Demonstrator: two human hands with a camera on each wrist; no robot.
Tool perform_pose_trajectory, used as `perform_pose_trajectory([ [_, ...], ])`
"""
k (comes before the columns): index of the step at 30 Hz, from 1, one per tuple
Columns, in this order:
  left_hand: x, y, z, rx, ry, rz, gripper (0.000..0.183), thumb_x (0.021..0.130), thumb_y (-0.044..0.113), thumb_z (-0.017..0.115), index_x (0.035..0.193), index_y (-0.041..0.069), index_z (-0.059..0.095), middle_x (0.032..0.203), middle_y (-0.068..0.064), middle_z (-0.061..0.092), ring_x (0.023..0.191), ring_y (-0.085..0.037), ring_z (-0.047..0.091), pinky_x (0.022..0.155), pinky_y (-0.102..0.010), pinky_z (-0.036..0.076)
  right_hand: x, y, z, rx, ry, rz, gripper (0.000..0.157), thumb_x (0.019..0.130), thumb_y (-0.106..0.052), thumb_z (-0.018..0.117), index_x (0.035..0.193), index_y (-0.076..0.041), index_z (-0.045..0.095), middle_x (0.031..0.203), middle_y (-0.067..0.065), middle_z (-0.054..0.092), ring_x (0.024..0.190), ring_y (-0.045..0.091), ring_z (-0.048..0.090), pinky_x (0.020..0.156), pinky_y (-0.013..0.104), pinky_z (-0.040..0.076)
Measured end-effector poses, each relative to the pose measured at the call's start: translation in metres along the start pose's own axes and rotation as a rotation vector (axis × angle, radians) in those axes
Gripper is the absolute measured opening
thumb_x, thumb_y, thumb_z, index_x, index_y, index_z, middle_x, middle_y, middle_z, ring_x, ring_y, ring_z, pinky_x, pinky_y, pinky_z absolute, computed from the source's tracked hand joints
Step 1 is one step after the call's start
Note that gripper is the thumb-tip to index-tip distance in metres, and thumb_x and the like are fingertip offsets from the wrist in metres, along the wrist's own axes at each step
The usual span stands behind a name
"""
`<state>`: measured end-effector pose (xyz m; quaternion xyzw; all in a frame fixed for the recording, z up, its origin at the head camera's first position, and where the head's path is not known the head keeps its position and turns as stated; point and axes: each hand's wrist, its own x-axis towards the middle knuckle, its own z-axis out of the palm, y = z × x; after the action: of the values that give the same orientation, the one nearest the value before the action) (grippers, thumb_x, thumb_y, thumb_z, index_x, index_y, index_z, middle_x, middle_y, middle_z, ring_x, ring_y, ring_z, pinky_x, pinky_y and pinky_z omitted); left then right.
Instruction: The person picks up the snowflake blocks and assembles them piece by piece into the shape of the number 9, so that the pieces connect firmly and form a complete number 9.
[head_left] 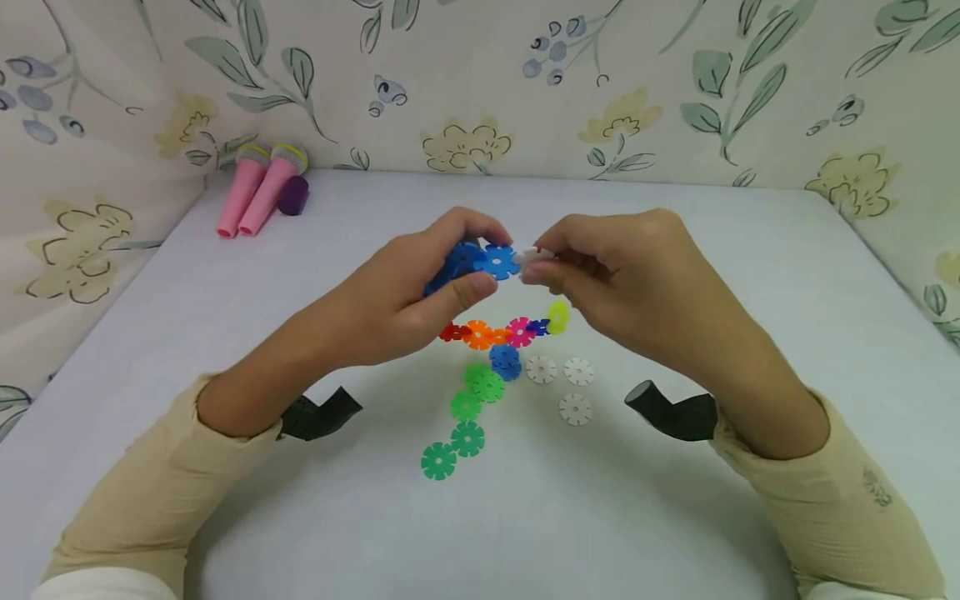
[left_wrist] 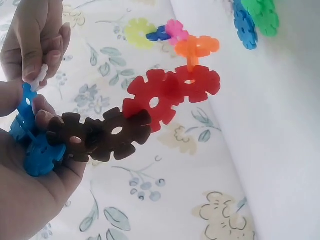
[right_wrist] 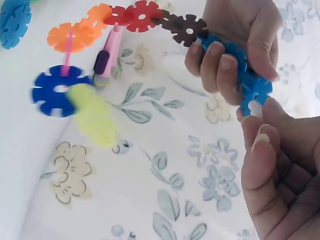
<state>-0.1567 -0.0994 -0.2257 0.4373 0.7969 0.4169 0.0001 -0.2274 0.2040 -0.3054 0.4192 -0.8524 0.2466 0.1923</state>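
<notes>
My left hand [head_left: 397, 296] grips the blue notched discs [head_left: 498, 271] at one end of a linked chain, thumb on the near side. From that hand the chain runs through brown discs [left_wrist: 125, 142], red discs [left_wrist: 142, 95], orange discs [head_left: 471, 342], a pink disc [head_left: 514, 332] and a dark blue disc [right_wrist: 45, 95] to yellow discs [head_left: 558, 317]. My right hand [head_left: 637, 271] pinches a white disc [head_left: 531, 255] between thumb and fingers, at the rim of the end blue disc. Fingertips cover most of the white disc; whether its slot is joined, I cannot tell.
Below the hands, loose white discs [head_left: 575, 417] lie on the white table [head_left: 525, 533]. Beside them are blue discs [head_left: 504, 357] and several green discs [head_left: 467, 429]. Two pink toy microphones [head_left: 262, 200] and a purple piece [head_left: 293, 196] lie back left, before a floral cloth [head_left: 480, 83].
</notes>
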Motion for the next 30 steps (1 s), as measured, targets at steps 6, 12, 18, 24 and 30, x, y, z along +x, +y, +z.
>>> perform_pose_trajectory([
  [6, 0.001, 0.003, 0.005, 0.041, -0.069, -0.028, 0.039, 0.104, 0.017, 0.056, 0.135, 0.006, 0.037, 0.092, -0.003, 0.056, 0.072, -0.015, 0.057, 0.065, -0.029, 0.052, 0.011, -0.037, -0.009, -0.015, 0.032, -0.034, 0.025, 0.093, -0.04, 0.071, 0.117, -0.045, 0.067, 0.093, -0.028, 0.065, 0.068, -0.005, 0.058, 0.057, 0.022, 0.05],
  [12, 0.001, 0.003, 0.004, 0.069, -0.065, -0.035, 0.041, 0.102, 0.018, 0.059, 0.135, 0.005, 0.038, 0.087, -0.002, 0.055, 0.071, -0.013, 0.055, 0.064, -0.03, 0.051, 0.037, -0.107, -0.042, 0.135, 0.017, 0.0, 0.007, 0.094, -0.02, 0.073, 0.096, -0.014, 0.074, 0.079, -0.012, 0.067, 0.06, -0.001, 0.058, 0.055, 0.021, 0.051],
  [18, 0.003, 0.0, 0.001, 0.089, -0.013, -0.019, 0.044, 0.097, 0.026, 0.069, 0.132, 0.007, 0.051, 0.107, 0.001, 0.064, 0.092, -0.012, 0.059, 0.074, -0.028, 0.054, 0.045, -0.123, -0.057, 0.199, -0.129, 0.076, 0.013, 0.085, -0.005, 0.08, 0.094, -0.005, 0.07, 0.077, -0.008, 0.067, 0.066, 0.002, 0.061, 0.059, 0.022, 0.054],
  [24, 0.003, -0.007, -0.005, 0.106, 0.03, -0.04, 0.029, 0.1, 0.022, 0.062, 0.126, 0.009, 0.058, 0.103, 0.002, 0.065, 0.086, -0.013, 0.059, 0.07, -0.031, 0.054, 0.043, -0.102, -0.054, 0.083, -0.432, 0.243, 0.01, 0.088, -0.01, 0.078, 0.096, -0.011, 0.072, 0.083, -0.006, 0.068, 0.075, 0.011, 0.061, 0.064, 0.03, 0.053],
  [30, 0.002, -0.008, -0.008, 0.145, 0.052, -0.029, 0.017, 0.094, 0.013, 0.064, 0.11, 0.008, 0.064, 0.102, 0.002, 0.063, 0.081, -0.012, 0.057, 0.065, -0.032, 0.052, 0.043, -0.079, -0.027, 0.035, -0.892, 0.451, 0.015, 0.089, -0.017, 0.078, 0.102, -0.014, 0.071, 0.089, -0.001, 0.065, 0.087, 0.02, 0.059, 0.071, 0.033, 0.053],
])
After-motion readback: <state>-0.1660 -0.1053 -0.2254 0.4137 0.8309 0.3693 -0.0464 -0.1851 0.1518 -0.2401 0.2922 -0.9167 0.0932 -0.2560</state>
